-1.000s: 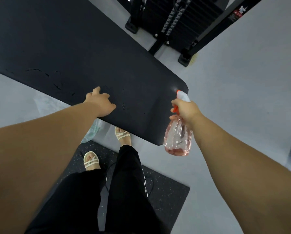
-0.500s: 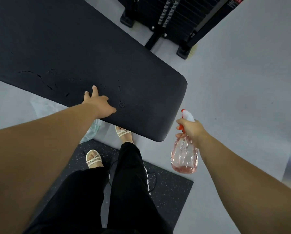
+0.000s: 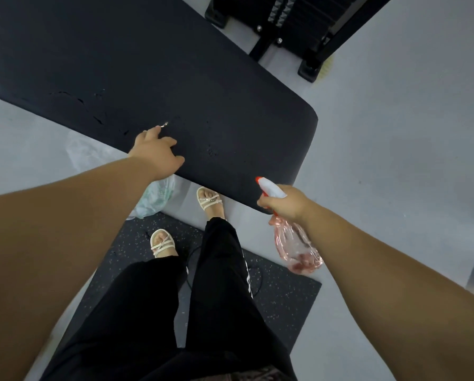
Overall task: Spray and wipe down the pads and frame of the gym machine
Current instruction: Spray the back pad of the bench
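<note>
Your left hand (image 3: 154,149) rests palm-down on the black padded bench (image 3: 148,64), right at its near edge, fingers (image 3: 150,132) spread and loosely bent over the surface with nothing visibly held under them. Something small glints at one fingertip; it is too small to tell what it is.

Your right hand (image 3: 285,202) grips the neck of the spray bottle (image 3: 296,248), fingers curled round it below the white head. The red-tipped nozzle (image 3: 259,179) points at the bench's near edge, close to its near right corner. The pink see-through body hangs tilted below your wrist, over the grey floor (image 3: 395,160).

The bench's surface shows dark scuffs (image 3: 98,119) left of your left hand and small specks (image 3: 211,152) between your two hands.

Beyond the far right corner of the bench stands the machine's black frame (image 3: 310,67), with its feet on the floor.

A crumpled plastic bag (image 3: 159,199) lies on the floor under the bench's near edge, beneath your left wrist. You stand in pale sandals (image 3: 161,243), one foot on a speckled rubber mat (image 3: 285,298).
</note>
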A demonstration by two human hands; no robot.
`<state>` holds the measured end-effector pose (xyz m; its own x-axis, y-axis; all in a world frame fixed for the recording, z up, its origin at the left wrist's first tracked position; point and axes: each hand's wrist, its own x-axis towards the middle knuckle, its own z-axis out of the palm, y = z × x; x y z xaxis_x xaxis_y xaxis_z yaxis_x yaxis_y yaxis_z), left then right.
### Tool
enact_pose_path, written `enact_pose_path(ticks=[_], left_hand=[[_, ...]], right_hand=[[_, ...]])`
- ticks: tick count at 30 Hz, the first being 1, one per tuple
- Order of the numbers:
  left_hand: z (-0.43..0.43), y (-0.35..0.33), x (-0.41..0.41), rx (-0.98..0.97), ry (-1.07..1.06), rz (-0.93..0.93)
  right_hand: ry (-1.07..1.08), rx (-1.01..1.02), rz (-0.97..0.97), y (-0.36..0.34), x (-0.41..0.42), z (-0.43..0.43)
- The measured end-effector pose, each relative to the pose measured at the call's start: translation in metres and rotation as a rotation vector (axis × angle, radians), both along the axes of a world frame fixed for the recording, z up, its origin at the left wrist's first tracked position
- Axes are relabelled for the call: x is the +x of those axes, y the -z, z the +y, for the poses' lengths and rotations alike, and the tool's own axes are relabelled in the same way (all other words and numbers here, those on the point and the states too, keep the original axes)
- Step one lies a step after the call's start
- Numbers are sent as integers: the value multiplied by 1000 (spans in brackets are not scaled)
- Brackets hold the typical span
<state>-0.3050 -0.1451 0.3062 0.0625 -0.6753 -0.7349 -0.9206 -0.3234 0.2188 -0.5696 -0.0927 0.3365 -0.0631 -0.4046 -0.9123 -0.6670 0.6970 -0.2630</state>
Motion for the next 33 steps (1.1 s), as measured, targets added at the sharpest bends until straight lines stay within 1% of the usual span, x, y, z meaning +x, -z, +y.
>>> enact_pose_path(ticks=[4,9,13,15,19,22,28,30,33], left_hand=[[11,-5,25,-31,-99,-55],[7,-13,65,-61,-251,-109],[-3,-22,91,-54,-343,-107],[-7,-27,102,-45,-373,-116],[-20,-34,123,-50,-468,-107],[-30,-40,137,-36,-547,-101],[-35,-47,150,-25,-554,-63],[-34,-48,153,-19,-561,-41],[-33,-51,158,-8,-567,-26]], right_hand=[[-60,-43,-62,-9,30,-16],[-164,-142,-141,-25,76,-62],[-218,-204,-213,-35,110,-101],[-288,-240,-215,-40,126,-118],[-323,-260,-230,-48,153,-153],[-454,-274,-265,-56,176,-176],[-648,-298,-267,-64,224,-208],[-710,-334,-278,-66,241,-215],[-713,-362,-273,-66,264,-224]])
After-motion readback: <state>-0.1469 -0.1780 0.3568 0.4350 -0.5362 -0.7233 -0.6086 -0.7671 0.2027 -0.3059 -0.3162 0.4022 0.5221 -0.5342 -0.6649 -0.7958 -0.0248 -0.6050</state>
